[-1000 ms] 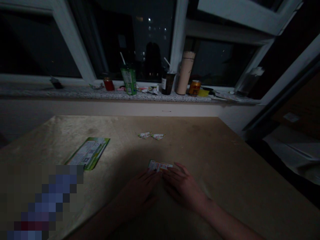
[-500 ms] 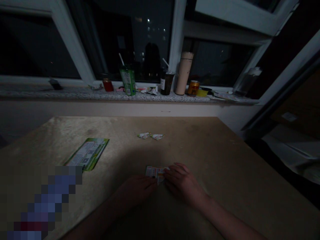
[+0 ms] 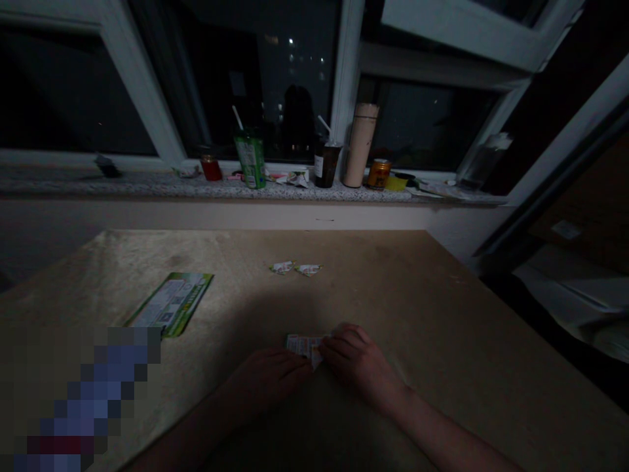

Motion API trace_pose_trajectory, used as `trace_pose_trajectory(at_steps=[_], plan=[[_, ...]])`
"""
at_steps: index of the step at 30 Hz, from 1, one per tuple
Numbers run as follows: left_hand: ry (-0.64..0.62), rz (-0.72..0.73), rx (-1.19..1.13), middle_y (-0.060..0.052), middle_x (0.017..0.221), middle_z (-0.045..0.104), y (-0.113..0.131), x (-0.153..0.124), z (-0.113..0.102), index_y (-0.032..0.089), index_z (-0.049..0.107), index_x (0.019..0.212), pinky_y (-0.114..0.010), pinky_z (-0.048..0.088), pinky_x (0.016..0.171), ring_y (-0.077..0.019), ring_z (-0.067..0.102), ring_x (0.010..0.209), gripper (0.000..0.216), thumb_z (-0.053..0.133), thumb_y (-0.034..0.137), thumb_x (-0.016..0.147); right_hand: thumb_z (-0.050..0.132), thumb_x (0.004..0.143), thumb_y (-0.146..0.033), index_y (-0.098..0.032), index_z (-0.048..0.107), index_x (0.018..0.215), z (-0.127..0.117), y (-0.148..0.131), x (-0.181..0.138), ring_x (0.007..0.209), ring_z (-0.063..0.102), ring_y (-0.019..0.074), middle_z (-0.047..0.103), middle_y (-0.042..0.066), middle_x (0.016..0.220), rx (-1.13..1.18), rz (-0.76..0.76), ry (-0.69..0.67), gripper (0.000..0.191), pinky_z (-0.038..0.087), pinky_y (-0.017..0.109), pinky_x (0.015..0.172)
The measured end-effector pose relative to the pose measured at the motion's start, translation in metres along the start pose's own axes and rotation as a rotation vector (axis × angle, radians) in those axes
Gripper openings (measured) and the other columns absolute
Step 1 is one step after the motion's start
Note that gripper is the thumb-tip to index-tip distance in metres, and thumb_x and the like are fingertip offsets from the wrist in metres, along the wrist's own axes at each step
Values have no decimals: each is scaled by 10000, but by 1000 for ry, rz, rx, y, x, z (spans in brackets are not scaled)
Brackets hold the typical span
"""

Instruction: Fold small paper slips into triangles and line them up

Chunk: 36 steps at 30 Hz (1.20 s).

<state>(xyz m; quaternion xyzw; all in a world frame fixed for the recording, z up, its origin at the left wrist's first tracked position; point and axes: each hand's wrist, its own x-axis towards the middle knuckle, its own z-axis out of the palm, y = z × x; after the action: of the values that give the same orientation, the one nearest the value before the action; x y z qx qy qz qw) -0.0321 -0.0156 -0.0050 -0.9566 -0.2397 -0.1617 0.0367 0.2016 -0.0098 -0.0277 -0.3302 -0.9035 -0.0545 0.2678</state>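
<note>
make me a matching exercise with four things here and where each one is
1. printed paper
2. flat green-edged item
3. two small folded pieces
4. tall pale flask

A. upright on the windowsill
B. side by side on the table, beyond the hands
C. at the fingers of the left hand and right hand
D. on the table's left part

Pairs: 1-C, 2-D, 3-B, 4-A

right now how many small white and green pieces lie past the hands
2: the left piece and the right piece, side by side on the table, beyond the left hand and right hand. None looks hidden there.
</note>
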Motion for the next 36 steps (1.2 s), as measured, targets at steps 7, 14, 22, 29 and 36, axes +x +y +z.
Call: trace_pose_trajectory(at_steps=[7, 14, 22, 29, 36], plan=[[89, -64, 47, 1, 938, 717, 4, 4, 0, 216, 594, 1041, -281, 478, 782, -139, 669, 821, 251, 351, 245, 984, 476, 938, -201, -200, 621, 975, -3, -2, 2, 823, 575, 156, 681, 20, 864, 6, -31, 47, 150, 423, 354, 870], [119, -131, 33, -3, 998, 711, -4, 3, 0, 223, 597, 1061, -302, 468, 846, -146, 662, 883, 282, 327, 202, 979, 466, 944, -204, -197, 619, 919, -5, -3, 2, 769, 571, 147, 667, 6, 794, 23, -31, 70, 155, 434, 334, 806], [89, -460, -228, -9, 1042, 683, -14, -4, 3, 256, 586, 1120, -331, 488, 835, -188, 632, 937, 267, 465, 207, 887, 460, 942, -218, -205, 605, 974, -13, -3, 3, 759, 586, 154, 686, 17, 818, 243, 71, 113, 149, 425, 325, 742], [16, -544, -301, -14, 1005, 694, -10, -1, 0, 250, 619, 1102, -351, 499, 816, -207, 647, 894, 245, 485, 295, 902, 493, 928, -216, -210, 625, 931, -20, -3, 7, 763, 583, 144, 665, 2, 774, 379, 238, 118, 132, 355, 349, 837], [94, -621, -394, -8, 989, 704, -12, 0, 1, 257, 625, 1100, -321, 521, 770, -198, 661, 850, 260, 471, 315, 898, 525, 910, -233, -211, 654, 915, -15, -1, 7, 751, 596, 156, 677, 12, 764, 414, 368, 131, 132, 367, 330, 810]])
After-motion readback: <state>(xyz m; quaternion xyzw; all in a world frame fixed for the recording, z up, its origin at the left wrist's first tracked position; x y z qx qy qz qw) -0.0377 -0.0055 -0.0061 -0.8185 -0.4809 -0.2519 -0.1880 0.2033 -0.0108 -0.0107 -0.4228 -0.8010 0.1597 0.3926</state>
